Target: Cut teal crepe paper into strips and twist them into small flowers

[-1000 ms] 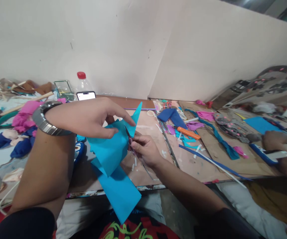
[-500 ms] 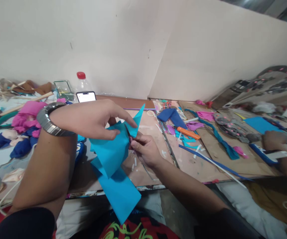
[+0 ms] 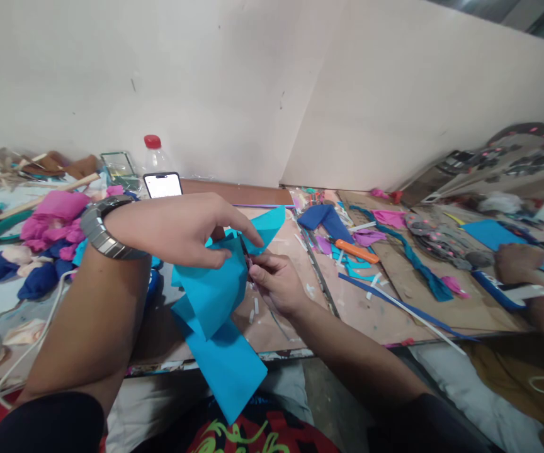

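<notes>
A bright blue sheet [image 3: 215,289], like stiff paper or felt, hangs folded between my hands, its lower end dropping past the table edge. My left hand [image 3: 196,226], with a metal watch on the wrist, grips its upper part between thumb and fingers. My right hand [image 3: 277,280] is closed around a pair of scissors [image 3: 243,244]. The dark blades are at the sheet's upper edge, and the handles are mostly covered by my fingers. Right of the blades, a pointed flap [image 3: 272,226] of the sheet sticks out.
At left lie pink and dark blue cloth bundles [image 3: 55,217]. A phone [image 3: 163,185] leans before a red-capped bottle [image 3: 153,148]. To the right are an orange cutter [image 3: 354,250], blue strips and scraps. Another person's hand [image 3: 520,264] rests at far right, near a blue-and-white object [image 3: 496,289].
The pointed flap has tipped over to the right and lies lower. My left hand has shifted slightly right; my right hand has barely moved.
</notes>
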A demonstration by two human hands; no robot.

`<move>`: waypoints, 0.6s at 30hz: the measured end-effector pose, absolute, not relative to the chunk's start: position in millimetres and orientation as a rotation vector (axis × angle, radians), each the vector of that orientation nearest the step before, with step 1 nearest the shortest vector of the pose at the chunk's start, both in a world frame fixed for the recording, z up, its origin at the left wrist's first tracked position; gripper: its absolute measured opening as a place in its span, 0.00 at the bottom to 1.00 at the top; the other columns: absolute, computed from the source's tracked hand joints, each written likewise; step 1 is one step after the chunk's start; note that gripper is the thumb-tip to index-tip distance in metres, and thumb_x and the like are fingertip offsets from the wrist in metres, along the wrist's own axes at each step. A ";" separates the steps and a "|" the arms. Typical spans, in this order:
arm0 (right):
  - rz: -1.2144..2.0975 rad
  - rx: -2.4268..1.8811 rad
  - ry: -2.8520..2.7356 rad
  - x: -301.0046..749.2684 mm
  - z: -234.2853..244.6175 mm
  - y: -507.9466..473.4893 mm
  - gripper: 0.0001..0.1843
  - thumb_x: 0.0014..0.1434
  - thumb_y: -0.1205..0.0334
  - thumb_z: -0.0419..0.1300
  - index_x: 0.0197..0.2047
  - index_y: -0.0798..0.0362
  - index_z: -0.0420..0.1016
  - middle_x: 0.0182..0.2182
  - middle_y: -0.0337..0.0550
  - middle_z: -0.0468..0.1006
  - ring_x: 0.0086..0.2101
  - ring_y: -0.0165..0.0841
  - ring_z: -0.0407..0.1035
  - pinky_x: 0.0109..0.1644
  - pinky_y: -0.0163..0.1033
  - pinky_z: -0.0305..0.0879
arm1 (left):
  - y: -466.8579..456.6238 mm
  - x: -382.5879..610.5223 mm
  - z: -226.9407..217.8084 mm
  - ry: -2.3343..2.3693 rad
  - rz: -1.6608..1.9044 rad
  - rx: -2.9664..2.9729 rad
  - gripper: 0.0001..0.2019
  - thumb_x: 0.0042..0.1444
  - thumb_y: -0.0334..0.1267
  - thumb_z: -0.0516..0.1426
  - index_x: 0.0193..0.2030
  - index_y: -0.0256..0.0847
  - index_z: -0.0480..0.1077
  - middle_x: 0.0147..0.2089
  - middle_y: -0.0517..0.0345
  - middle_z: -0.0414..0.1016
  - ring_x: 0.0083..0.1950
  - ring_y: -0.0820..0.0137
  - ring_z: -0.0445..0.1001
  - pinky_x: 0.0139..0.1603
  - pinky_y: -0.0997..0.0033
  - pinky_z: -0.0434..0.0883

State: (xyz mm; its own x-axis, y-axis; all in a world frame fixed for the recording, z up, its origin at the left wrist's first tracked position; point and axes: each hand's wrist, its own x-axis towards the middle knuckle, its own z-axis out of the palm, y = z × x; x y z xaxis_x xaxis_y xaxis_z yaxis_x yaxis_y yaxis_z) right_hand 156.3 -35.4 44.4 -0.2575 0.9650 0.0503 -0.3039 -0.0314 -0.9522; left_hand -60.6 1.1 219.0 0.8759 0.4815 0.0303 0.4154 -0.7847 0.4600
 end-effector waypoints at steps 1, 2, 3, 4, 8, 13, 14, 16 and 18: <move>1.528 -0.832 -1.158 156.3 43.4 -35.2 0.23 0.44 0.42 0.81 0.37 0.49 0.88 0.25 0.36 0.77 0.24 0.26 0.63 0.28 0.35 0.61 | 0.9 -60.5 219.1 0.656 0.204 2.588 0.28 0.55 0.30 0.58 0.63 0.52 0.78 0.57 0.57 0.83 0.46 0.66 0.82 0.43 0.73 0.75; 1.534 -0.835 -1.154 156.3 42.7 -35.1 0.22 0.44 0.43 0.81 0.38 0.48 0.88 0.25 0.36 0.77 0.24 0.26 0.64 0.29 0.35 0.61 | 0.8 -60.5 219.1 0.655 0.206 2.583 0.28 0.55 0.30 0.58 0.63 0.52 0.78 0.57 0.57 0.83 0.46 0.66 0.82 0.42 0.73 0.75; 1.538 -0.838 -1.147 156.4 42.3 -35.0 0.22 0.44 0.43 0.81 0.38 0.48 0.88 0.25 0.36 0.77 0.24 0.27 0.64 0.29 0.35 0.61 | 0.8 -60.7 219.0 0.654 0.206 2.579 0.28 0.55 0.30 0.58 0.63 0.52 0.78 0.57 0.57 0.83 0.46 0.66 0.82 0.42 0.73 0.75; 1.541 -0.840 -1.144 156.4 42.4 -35.1 0.22 0.45 0.43 0.80 0.38 0.48 0.88 0.25 0.37 0.78 0.24 0.27 0.64 0.29 0.35 0.61 | 0.9 -61.0 218.8 0.654 0.210 2.578 0.28 0.55 0.30 0.58 0.63 0.52 0.78 0.57 0.57 0.83 0.45 0.65 0.82 0.42 0.72 0.75; 1.563 -0.788 -1.174 154.8 48.6 -36.5 0.24 0.45 0.42 0.80 0.40 0.48 0.87 0.33 0.39 0.80 0.28 0.28 0.66 0.33 0.36 0.64 | 0.5 -65.4 219.5 0.693 0.257 2.582 0.27 0.55 0.33 0.60 0.62 0.53 0.78 0.57 0.56 0.83 0.46 0.64 0.82 0.43 0.71 0.76; 1.605 -0.707 -1.211 148.5 49.3 -36.1 0.23 0.53 0.42 0.76 0.42 0.49 0.82 0.34 0.38 0.76 0.33 0.30 0.67 0.38 0.36 0.66 | -6.1 -76.0 227.9 0.863 0.417 2.564 0.26 0.57 0.36 0.60 0.63 0.50 0.77 0.60 0.54 0.81 0.46 0.64 0.82 0.45 0.68 0.77; 1.626 -0.712 -1.188 147.2 46.5 -35.1 0.23 0.54 0.40 0.75 0.40 0.50 0.81 0.32 0.37 0.75 0.31 0.29 0.65 0.36 0.35 0.64 | -8.6 -77.5 230.2 0.902 0.461 2.554 0.26 0.57 0.36 0.60 0.64 0.50 0.76 0.59 0.54 0.82 0.43 0.65 0.81 0.45 0.68 0.77; 1.648 -0.749 -1.127 144.7 39.9 -32.8 0.25 0.51 0.39 0.76 0.37 0.50 0.77 0.29 0.34 0.71 0.28 0.27 0.60 0.32 0.33 0.59 | -14.4 -78.4 234.5 0.984 0.540 2.520 0.28 0.58 0.36 0.59 0.67 0.48 0.74 0.55 0.55 0.83 0.38 0.68 0.80 0.42 0.68 0.77; 1.652 -0.766 -1.178 142.7 34.9 -31.4 0.28 0.52 0.34 0.73 0.38 0.50 0.76 0.26 0.32 0.68 0.27 0.27 0.58 0.30 0.32 0.57 | -20.7 -76.4 238.0 1.054 0.621 2.465 0.30 0.59 0.36 0.59 0.69 0.46 0.71 0.49 0.55 0.84 0.35 0.70 0.78 0.37 0.70 0.77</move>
State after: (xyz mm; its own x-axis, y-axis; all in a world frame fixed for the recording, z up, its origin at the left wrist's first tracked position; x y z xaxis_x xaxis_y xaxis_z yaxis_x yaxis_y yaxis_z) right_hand 142.7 -31.4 34.9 -0.3675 0.9296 0.0283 -0.3297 -0.1018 -0.9386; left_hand -76.4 -20.7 238.0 0.6200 0.7459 0.2434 0.5745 -0.6428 0.5067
